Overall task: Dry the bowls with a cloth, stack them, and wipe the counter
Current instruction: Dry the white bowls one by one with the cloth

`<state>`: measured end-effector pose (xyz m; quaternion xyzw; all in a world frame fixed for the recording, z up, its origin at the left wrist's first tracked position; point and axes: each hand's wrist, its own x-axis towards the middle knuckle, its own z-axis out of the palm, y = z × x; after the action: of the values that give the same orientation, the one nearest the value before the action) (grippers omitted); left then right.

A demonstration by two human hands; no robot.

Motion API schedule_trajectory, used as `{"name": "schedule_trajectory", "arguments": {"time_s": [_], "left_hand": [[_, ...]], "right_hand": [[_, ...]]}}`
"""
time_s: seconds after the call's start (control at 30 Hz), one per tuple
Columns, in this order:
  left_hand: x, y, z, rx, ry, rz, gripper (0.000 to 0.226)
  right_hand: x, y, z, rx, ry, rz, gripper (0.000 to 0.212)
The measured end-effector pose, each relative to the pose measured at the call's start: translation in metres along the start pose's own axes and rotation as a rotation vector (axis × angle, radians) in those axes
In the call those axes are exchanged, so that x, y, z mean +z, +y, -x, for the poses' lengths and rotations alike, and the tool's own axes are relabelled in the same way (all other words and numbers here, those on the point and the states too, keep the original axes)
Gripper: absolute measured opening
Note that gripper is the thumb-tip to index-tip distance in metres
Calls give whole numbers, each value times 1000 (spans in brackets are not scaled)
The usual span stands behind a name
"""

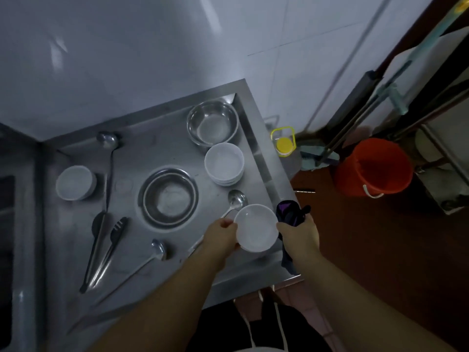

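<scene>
White bowl (pixel 255 227) gripped at 9 o'clock rim by L hand (pixel 222 236). Dark cloth (pixel 289 217) clutched in R hand (pixel 300 235), at bowl's 3 o'clock. Stacked bowls (pixel 224 163) at 12.

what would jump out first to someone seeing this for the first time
First the white bowl held over the counter's near edge, the left hand on its rim and the right hand gripping a dark purple cloth. Then the stack of white bowls behind it, and the orange bucket on the floor at right.

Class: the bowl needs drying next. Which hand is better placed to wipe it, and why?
Right. The right hand already grips the dark cloth beside the white bowl, while the left hand holds its rim.
</scene>
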<state>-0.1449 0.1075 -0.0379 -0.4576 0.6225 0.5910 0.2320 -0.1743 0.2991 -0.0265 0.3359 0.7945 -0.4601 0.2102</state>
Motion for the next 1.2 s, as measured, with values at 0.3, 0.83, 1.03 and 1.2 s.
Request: {"name": "schedule_trajectory", "arguments": {"time_s": [0.3, 0.83, 1.03, 1.2], "left_hand": [[13, -9, -8, 63, 193, -128, 11], [-36, 13, 48, 184, 307, -479, 31], [-98, 9, 74, 254, 373, -639, 36], [-155, -12, 83, 245, 416, -728, 40]], "right_hand": [[3, 9, -22, -117, -141, 58, 45], [-10, -66, 2, -525, -241, 173, 33], [29, -95, 42, -718, -469, 297, 39], [76, -109, 75, -864, -572, 506, 30]]}}
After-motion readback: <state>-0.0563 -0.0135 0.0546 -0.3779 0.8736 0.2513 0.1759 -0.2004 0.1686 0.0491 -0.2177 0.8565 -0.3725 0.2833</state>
